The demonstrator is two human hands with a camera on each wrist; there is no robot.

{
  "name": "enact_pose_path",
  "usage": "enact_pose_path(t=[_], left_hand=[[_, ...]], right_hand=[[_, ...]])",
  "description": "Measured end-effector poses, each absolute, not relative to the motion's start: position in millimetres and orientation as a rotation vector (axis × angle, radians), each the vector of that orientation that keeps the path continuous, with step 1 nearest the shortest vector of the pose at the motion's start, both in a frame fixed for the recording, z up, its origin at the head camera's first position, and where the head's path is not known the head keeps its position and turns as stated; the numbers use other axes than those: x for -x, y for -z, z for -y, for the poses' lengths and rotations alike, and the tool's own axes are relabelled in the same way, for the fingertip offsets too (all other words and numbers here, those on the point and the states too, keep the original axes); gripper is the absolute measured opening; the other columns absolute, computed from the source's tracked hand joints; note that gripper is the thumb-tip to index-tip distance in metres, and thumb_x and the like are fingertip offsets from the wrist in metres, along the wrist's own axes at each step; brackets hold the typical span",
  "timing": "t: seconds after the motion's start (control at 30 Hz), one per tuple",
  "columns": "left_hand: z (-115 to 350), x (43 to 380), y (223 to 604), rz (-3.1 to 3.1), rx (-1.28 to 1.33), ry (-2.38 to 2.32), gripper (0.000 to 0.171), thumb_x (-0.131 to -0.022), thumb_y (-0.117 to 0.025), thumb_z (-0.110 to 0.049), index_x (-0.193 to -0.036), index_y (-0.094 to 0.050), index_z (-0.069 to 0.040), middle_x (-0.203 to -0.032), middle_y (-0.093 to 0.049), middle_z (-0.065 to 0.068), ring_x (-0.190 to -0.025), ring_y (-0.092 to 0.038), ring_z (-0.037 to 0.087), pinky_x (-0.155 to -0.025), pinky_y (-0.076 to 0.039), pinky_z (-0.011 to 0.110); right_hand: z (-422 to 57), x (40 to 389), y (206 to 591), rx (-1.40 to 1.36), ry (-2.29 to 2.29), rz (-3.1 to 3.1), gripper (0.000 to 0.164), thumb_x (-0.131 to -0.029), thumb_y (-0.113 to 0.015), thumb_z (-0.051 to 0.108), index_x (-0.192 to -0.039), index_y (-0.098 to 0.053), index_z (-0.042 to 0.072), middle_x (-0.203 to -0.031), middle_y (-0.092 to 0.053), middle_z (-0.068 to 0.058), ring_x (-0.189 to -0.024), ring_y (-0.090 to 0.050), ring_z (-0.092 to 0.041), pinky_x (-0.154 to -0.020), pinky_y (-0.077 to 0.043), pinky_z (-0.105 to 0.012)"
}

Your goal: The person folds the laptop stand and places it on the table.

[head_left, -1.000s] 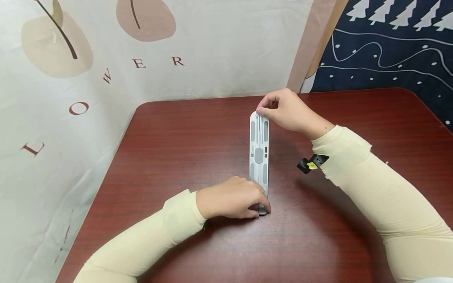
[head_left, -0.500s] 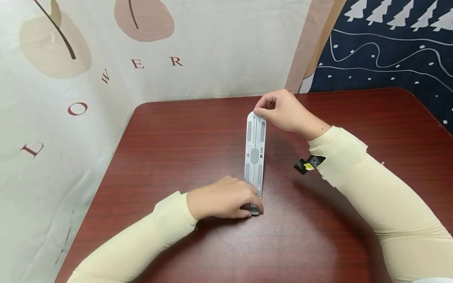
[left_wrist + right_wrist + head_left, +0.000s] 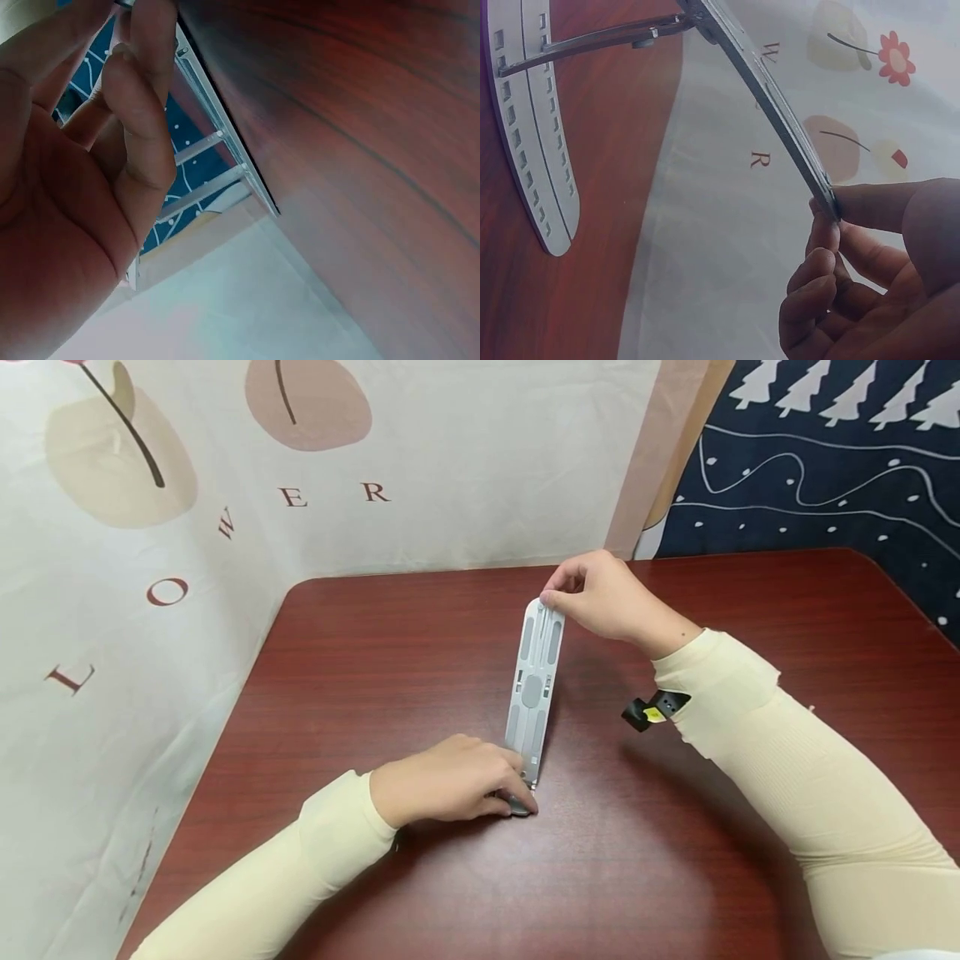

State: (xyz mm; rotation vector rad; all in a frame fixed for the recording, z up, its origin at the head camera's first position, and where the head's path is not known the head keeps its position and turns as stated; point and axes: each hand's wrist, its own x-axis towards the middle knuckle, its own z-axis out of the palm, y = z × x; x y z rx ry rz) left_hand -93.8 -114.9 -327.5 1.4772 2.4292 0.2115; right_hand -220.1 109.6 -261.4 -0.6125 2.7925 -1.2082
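A silver folding laptop stand (image 3: 531, 689) with grey pads stands between both hands in the head view, its upper bar tilted up. My left hand (image 3: 453, 781) holds its near end down by the table, fingers curled over that end and partly hiding it. At the raised far end, my right hand (image 3: 603, 597) pinches the tip between thumb and fingers. The right wrist view shows the stand's slotted base (image 3: 536, 142) on the table and a strut (image 3: 615, 43) running up to the raised bar. Crossbars (image 3: 206, 187) join the stand's parts in the left wrist view.
The stand is on a dark red wooden table (image 3: 360, 677). A pale printed cloth (image 3: 465, 468) hangs behind and along the left, and a navy cloth with white trees (image 3: 810, 468) at the back right. A black strap mount (image 3: 652, 708) sits at the right cuff.
My left hand has moved left with the stand's near end, so the stand slants more in the head view. The right hand keeps its pinch at the tip and has barely shifted.
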Motion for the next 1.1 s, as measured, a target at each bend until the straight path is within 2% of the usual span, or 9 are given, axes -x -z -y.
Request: enact_pose_path(t=[0.3, 0.8, 0.93, 1.1], left_hand=[[123.8, 99.7, 326.8, -2.426, -1.387, -0.269, 0.027, -0.087, -0.078, -0.026, -0.11, -0.076, -0.039, -0.086, -0.059, -0.018, -0.068, -0.051, -0.003, -0.061, -0.042, 0.02], [132.1, 105.7, 327.1, -2.451, -1.325, -0.278, 0.029, -0.088, -0.077, -0.021, -0.111, -0.076, -0.04, -0.084, -0.055, -0.016, -0.064, -0.046, -0.002, -0.057, -0.038, 0.02], [134.0, 109.4, 325.7, -2.462, -1.311, -0.291, 0.029, -0.088, -0.076, -0.02, -0.11, -0.077, -0.039, -0.086, -0.057, -0.017, -0.066, -0.046, -0.002, -0.058, -0.039, 0.02], [136.0, 114.4, 326.0, -2.48, -1.286, -0.32, 0.023, -0.087, -0.077, -0.02, -0.104, -0.077, -0.036, -0.092, -0.062, -0.02, -0.072, -0.053, -0.003, -0.065, -0.045, 0.024]], right_hand=[[-116.4, 214.8, 255.3, 0.562, 1.173, -2.829, 0.015, -0.095, -0.065, 0.014, -0.096, -0.075, 0.003, -0.085, -0.065, -0.011, -0.079, -0.051, -0.023, -0.062, -0.039, -0.03], [-130.4, 211.2, 252.7, 0.527, 1.091, -2.905, 0.015, -0.095, -0.065, 0.014, -0.097, -0.076, 0.004, -0.085, -0.066, -0.012, -0.082, -0.051, -0.024, -0.066, -0.04, -0.034], [-134.1, 211.4, 252.7, 0.512, 1.089, -2.919, 0.017, -0.095, -0.064, 0.015, -0.097, -0.076, 0.003, -0.085, -0.066, -0.012, -0.083, -0.051, -0.024, -0.066, -0.04, -0.033], [-136.4, 210.9, 252.0, 0.472, 1.084, -2.936, 0.017, -0.094, -0.063, 0.016, -0.096, -0.075, 0.004, -0.084, -0.067, -0.011, -0.083, -0.051, -0.024, -0.065, -0.04, -0.033]])
